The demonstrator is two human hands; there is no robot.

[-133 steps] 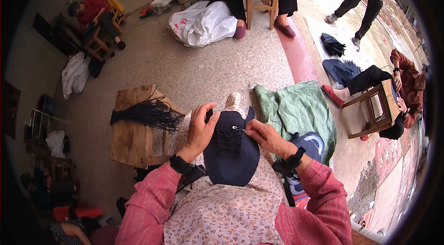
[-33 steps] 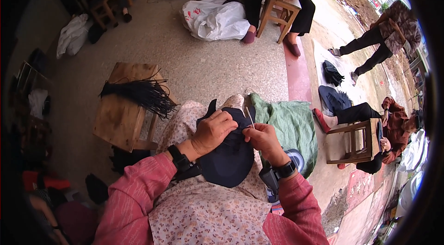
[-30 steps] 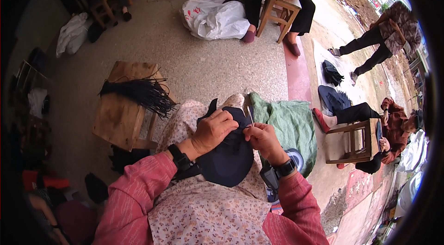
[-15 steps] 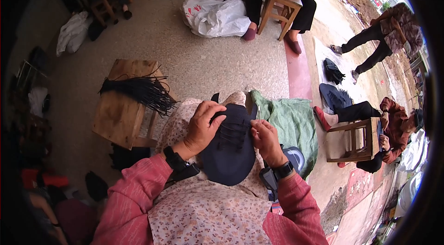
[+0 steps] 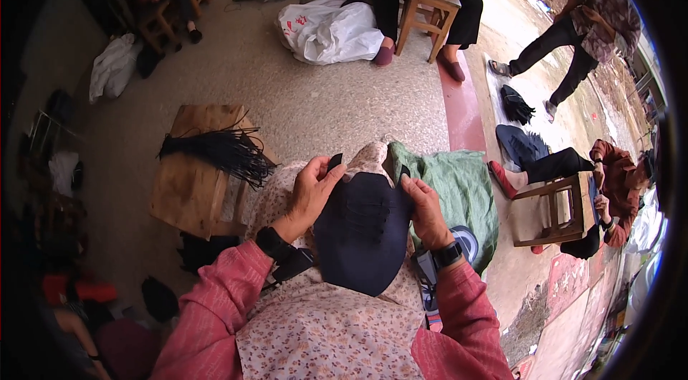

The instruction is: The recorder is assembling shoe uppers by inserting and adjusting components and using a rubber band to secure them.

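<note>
The navy shoe upper [image 5: 358, 254] lies over the person's lap, between and partly below the two hands, its broad rounded end toward the body and its two strap-like ends pointing away. Dark threads run across its middle. The left hand [image 5: 313, 190], at its upper left, pinches one strap end between thumb and fingers, a dark tip poking out above. The right hand [image 5: 428, 214], at its upper right, grips the other end, whose tip shows over the thumb. Both forearms rise from the lower edge in pink sleeves [image 5: 218, 301], angled inward, a dark band [image 5: 274, 243] on the left wrist and a watch [image 5: 449, 254] on the right. A floral apron [image 5: 322, 340] spreads beneath. Just beyond the right hand lies a green cloth [image 5: 462, 186]; to the left, a wooden stool [image 5: 188, 204] bears a bundle of black cords [image 5: 211, 150]. Farther ahead sits a white sack [image 5: 330, 32].
</note>
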